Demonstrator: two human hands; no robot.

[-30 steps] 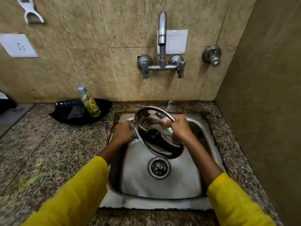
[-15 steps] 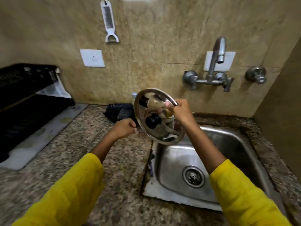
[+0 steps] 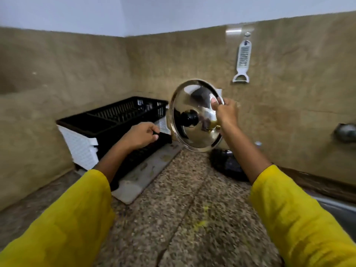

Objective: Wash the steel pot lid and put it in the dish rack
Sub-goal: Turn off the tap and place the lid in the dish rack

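Note:
My right hand (image 3: 226,114) grips the right rim of the steel pot lid (image 3: 194,120), thumb on its shiny top. The lid stands nearly upright in the air, its black knob facing me, above the granite counter (image 3: 185,205). The black dish rack (image 3: 123,116) stands to the left of the lid in the corner, on a grey drain tray (image 3: 142,182). My left hand (image 3: 140,134) is loosely curled and holds nothing; it hovers in front of the rack's near right corner, apart from the lid.
A white perforated basket (image 3: 81,149) sits at the rack's left side. A black tray (image 3: 227,164) lies on the counter below the lid. A white peeler (image 3: 243,60) hangs on the wall. The sink edge (image 3: 339,207) and a tap valve (image 3: 344,132) are at far right.
The lid has travelled left from over the sink to beside the dish rack, held by my right hand alone. My left hand let go of the lid and moved toward the rack.

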